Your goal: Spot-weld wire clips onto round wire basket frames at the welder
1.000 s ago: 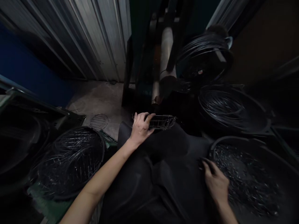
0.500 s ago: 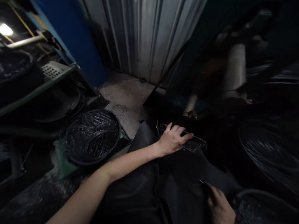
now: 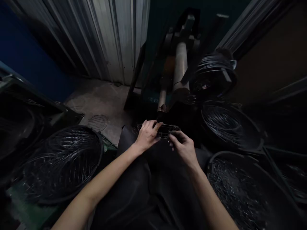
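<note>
A small frame of bent metal wire (image 3: 164, 136) lies across the dark apron (image 3: 155, 172) over my lap, in front of the machine. My left hand (image 3: 147, 135) is closed over its left part, with the thumb toward the middle. At the frame's right end is my right hand (image 3: 184, 146), its thumb and fingers pinched together. Whether those fingertips grip the frame or a small piece against it, I cannot tell in the dim light.
Left stands a round tub of dark wires (image 3: 64, 159) on a green crate. To the right are a tub of long wires (image 3: 223, 124) and a tub of small metal pieces (image 3: 235, 188). Ahead, a machine with a metal cylinder (image 3: 181, 64) stands beside a corrugated wall (image 3: 115, 38).
My right hand has come up from low on the right, where it held a thin dark piece, to the wire frame. The left hand stays on the frame. The view has turned right.
</note>
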